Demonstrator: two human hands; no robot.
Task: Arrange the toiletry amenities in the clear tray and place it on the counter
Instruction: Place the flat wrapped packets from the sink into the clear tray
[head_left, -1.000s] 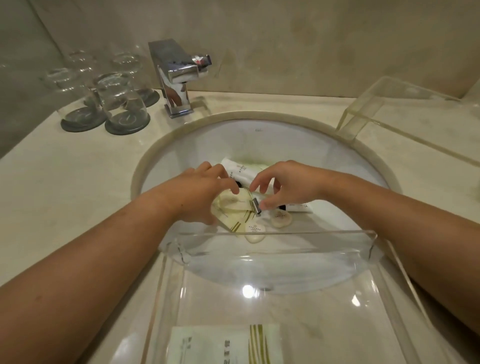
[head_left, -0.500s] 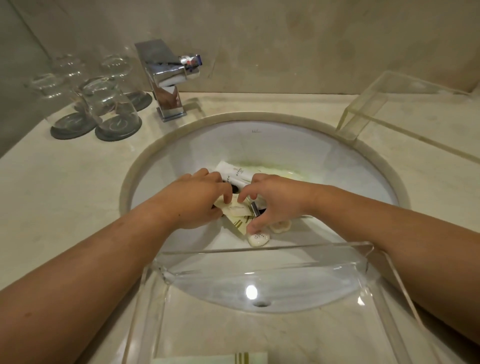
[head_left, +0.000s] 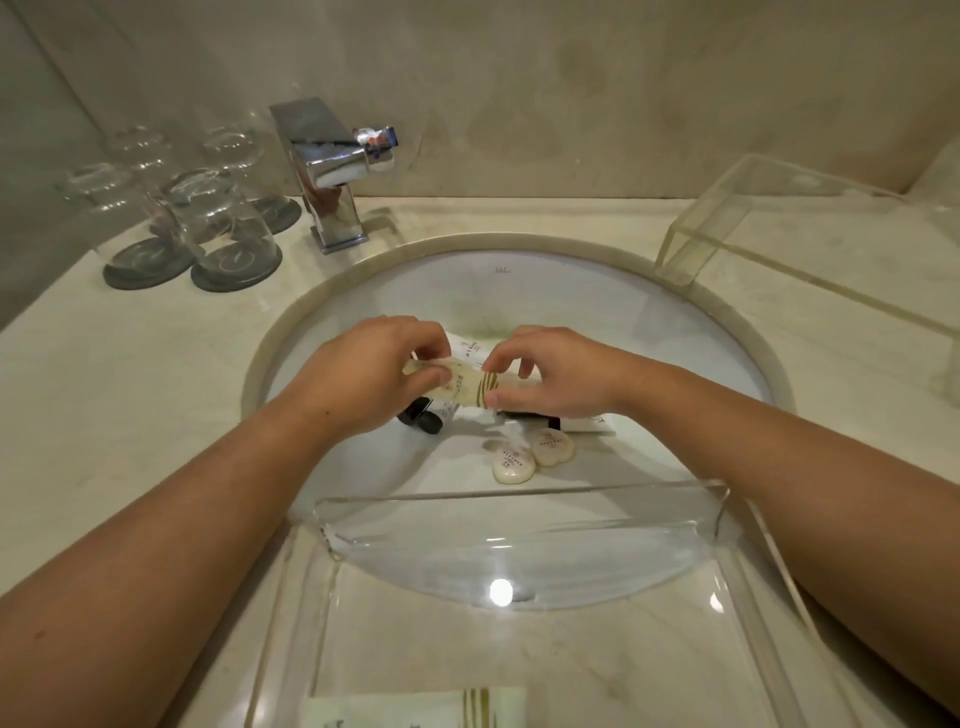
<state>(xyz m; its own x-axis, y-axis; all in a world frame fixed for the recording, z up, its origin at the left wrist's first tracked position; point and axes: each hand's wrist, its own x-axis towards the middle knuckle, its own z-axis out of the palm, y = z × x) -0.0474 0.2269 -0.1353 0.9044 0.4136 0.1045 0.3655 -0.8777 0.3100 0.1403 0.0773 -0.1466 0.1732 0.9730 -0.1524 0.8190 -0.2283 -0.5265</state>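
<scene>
The pale cream sachet with gold stripes (head_left: 460, 387), which half a second ago lay low in the basin under both hands, is now lifted above the other amenities and held stretched between them, its long axis running roughly left to right, the striped end toward the right hand (head_left: 558, 376). The left hand (head_left: 363, 379) pinches its left end and the right hand's fingers (head_left: 501, 358) close on the striped end. Below lie a white tube with a black cap (head_left: 423, 415) and two small white round soaps (head_left: 535, 457) on the bottom of the white oval sink (head_left: 493, 280). The clear acrylic tray (head_left: 519, 525) sits nearest the camera, its far wall over the sink's front edge, on the beige marble surface (head_left: 130, 364).
</scene>
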